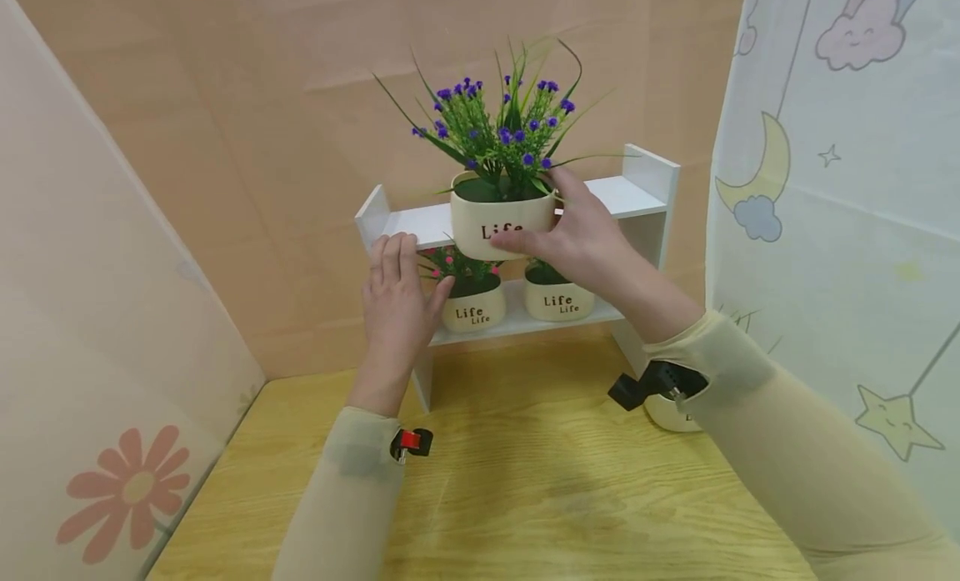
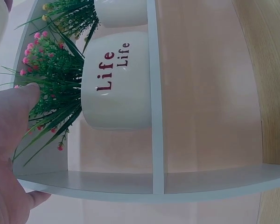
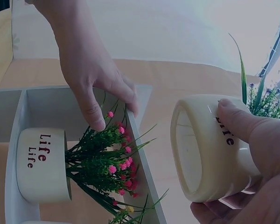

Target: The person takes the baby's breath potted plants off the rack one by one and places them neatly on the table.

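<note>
My right hand (image 1: 588,231) grips a cream oval flower pot (image 1: 472,222) marked "Life", thumb across its front and fingers round the side and back. Purple flowers and long green blades (image 1: 510,131) rise from it. In the right wrist view the held pot (image 3: 200,149) is off the shelf, its underside showing. My left hand (image 1: 397,302) rests on the left end of the white shelf's upper board (image 1: 420,225), fingers over the edge and thumb apart. Below stand a pot with pink flowers (image 2: 116,84) and another pot (image 1: 558,302) with yellow flowers (image 2: 46,11) on the lower board.
The white two-tier shelf (image 1: 652,181) stands on a wood-grain table (image 1: 525,481) against a peach backdrop (image 1: 225,147). Another cream pot (image 1: 671,416) sits on the table at right, partly behind my right forearm. Printed fabric walls (image 1: 825,231) flank both sides.
</note>
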Demonstrator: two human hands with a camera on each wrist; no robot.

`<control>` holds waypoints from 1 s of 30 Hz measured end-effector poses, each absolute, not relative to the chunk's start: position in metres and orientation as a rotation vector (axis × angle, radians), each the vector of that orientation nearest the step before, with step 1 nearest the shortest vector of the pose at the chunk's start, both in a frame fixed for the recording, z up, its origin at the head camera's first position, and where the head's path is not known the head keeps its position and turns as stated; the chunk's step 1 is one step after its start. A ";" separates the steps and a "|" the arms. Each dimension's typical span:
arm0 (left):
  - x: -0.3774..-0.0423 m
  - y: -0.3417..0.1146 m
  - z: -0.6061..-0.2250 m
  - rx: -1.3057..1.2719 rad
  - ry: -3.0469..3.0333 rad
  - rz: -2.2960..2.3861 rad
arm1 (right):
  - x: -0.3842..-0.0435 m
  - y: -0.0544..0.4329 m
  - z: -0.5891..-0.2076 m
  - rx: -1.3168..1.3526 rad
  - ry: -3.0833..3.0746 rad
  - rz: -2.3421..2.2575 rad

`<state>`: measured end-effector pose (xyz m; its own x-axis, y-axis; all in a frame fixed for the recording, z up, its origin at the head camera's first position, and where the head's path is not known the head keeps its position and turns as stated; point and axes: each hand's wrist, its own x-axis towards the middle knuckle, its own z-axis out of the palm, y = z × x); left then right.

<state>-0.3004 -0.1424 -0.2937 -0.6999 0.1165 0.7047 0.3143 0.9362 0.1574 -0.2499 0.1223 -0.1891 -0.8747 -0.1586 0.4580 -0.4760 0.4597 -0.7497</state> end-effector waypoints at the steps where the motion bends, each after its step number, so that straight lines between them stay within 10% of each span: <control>1: -0.301 -0.142 -0.294 -0.302 -2.342 -0.342 | -0.248 0.124 -0.190 0.538 -2.394 1.384; 30: -0.300 -0.140 -0.293 -0.291 -2.356 -0.323 | -0.215 0.150 -0.239 0.508 -2.510 1.392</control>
<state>-0.2999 -0.1402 -0.2928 -0.7088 0.1154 0.6959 0.2985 0.9429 0.1477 -0.2153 0.1499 -0.2388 -0.9144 -0.1892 0.3580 -0.4039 0.4898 -0.7726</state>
